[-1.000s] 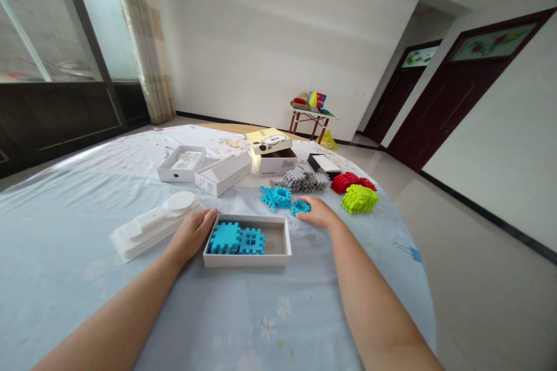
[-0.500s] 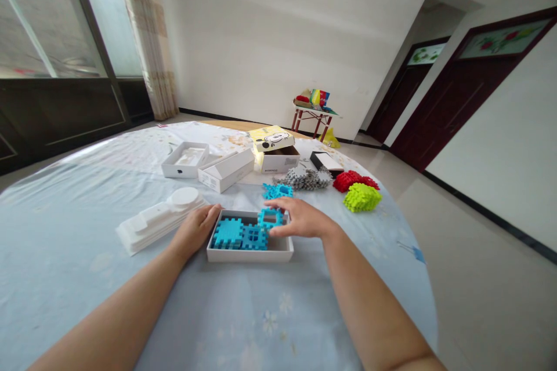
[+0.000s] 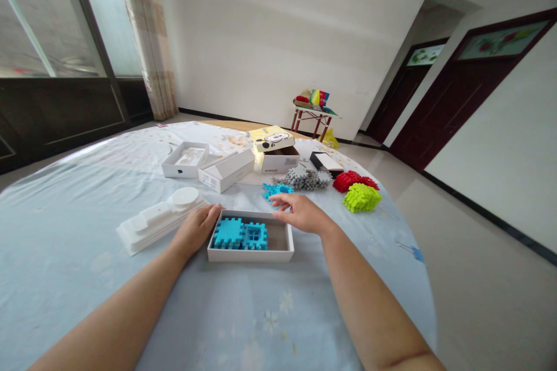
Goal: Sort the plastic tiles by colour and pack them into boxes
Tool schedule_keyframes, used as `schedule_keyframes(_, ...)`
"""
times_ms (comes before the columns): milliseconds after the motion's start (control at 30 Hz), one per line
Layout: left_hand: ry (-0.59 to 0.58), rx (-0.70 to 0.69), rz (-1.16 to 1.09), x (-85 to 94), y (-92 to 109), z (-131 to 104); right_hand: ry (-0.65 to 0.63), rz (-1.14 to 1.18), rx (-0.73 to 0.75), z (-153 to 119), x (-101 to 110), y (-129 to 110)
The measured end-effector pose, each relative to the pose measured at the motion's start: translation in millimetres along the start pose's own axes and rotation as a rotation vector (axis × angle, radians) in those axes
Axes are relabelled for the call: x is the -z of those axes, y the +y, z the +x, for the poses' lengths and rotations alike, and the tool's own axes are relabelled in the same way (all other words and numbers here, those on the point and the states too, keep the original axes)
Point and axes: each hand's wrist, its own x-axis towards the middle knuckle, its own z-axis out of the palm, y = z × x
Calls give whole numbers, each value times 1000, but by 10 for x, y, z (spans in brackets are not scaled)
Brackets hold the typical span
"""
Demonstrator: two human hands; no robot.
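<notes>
A shallow white box (image 3: 251, 255) lies on the table before me. Inside it, at the left and middle, are stacked blue interlocking pieces (image 3: 228, 232), one of them a square frame piece (image 3: 255, 236); its right part shows bare bottom. My left hand (image 3: 198, 230) rests at the box's left rim, fingers together, and I cannot make out whether it grips the rim. My right hand (image 3: 300, 212) hovers over the back right corner, fingers apart and holding nothing. Just beyond its fingertips lie more blue pieces (image 3: 274, 189) on the cloth.
Behind are grey pieces (image 3: 307, 178), red pieces (image 3: 348, 180), green pieces (image 3: 362, 197), a black box (image 3: 326, 162), a yellow lid (image 3: 272, 138) on an open box (image 3: 281, 163), and white boxes (image 3: 228, 170). White plastic trays (image 3: 159, 217) lie left.
The blue frame piece that my right hand held is now in the box, on the middle stack. My right hand has let go and moved slightly up, away from it.
</notes>
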Motion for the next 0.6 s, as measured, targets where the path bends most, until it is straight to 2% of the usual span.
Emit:
schedule_keyframes(67,1,-3,5,-1,-7,3,133,-42,-84,-3,113,205)
schedule_keyframes(133,4,-6,18,-3,-13,8,211,-93,-172,-22,215,455)
schedule_keyframes(200,7,0,25,-3,-12,10,224,-158,-245,-51,276,707)
schedule_keyframes(300,11,9,25,0,0,6,172,-227,-311,-83,267,992)
schedule_keyframes(433,3,9,15,9,23,-4,107,-284,-301,-74,167,1135)
schedule_keyframes(600,6,7,21,4,6,0,128,-315,-347,-65,161,1071)
